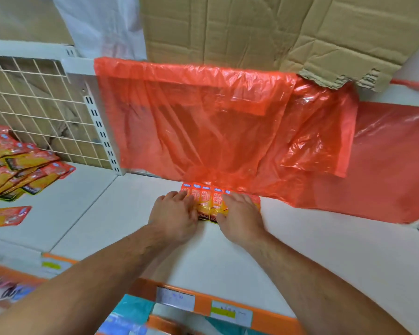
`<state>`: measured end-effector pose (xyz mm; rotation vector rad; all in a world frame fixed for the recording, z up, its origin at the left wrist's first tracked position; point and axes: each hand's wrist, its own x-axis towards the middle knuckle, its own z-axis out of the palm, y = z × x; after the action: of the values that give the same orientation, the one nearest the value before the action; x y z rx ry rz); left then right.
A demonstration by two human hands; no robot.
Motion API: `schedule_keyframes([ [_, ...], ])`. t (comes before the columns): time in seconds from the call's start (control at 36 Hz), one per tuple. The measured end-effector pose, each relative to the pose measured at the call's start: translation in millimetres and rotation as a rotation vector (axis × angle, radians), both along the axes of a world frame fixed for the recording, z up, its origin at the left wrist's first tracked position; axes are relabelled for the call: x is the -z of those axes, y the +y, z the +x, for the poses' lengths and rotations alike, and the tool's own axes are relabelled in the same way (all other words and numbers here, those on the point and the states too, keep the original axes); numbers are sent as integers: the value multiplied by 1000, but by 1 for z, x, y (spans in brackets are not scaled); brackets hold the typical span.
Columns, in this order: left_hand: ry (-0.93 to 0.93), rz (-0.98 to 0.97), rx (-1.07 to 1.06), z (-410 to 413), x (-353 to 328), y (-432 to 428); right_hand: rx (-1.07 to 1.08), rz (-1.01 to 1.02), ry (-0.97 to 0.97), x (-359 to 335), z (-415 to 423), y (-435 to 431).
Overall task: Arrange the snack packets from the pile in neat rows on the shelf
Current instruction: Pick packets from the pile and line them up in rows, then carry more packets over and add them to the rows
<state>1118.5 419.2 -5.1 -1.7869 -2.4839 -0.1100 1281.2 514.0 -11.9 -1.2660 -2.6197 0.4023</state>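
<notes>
A short row of several orange-and-yellow snack packets [207, 201] lies flat on the white shelf [324, 250], against the bottom edge of a red plastic sheet. My left hand [173, 215] presses on the row's left end with straight fingers. My right hand [240, 216] lies flat over its right end, hiding some packets. The pile of the same packets [17, 170] sits on the neighbouring shelf section at the far left, with one loose packet [6, 216] in front of it.
A red plastic sheet [203, 122] hangs over the shelf's back, with more red plastic [392, 160] spread at the right. Crumpled cardboard [264, 30] lies above. A wire grid [34, 102] backs the left section. Orange price rail [203, 301] marks the front edge.
</notes>
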Motion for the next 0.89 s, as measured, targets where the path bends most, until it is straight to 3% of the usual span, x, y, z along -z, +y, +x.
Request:
schedule_keyframes([
  [0.47, -38, -31, -236, -155, -10, -169, -204, -22, -40, -13, -178, -136],
  [0.89, -73, 93, -283, -319, -3, -293, -295, -42, -56, -20, -345, -252],
])
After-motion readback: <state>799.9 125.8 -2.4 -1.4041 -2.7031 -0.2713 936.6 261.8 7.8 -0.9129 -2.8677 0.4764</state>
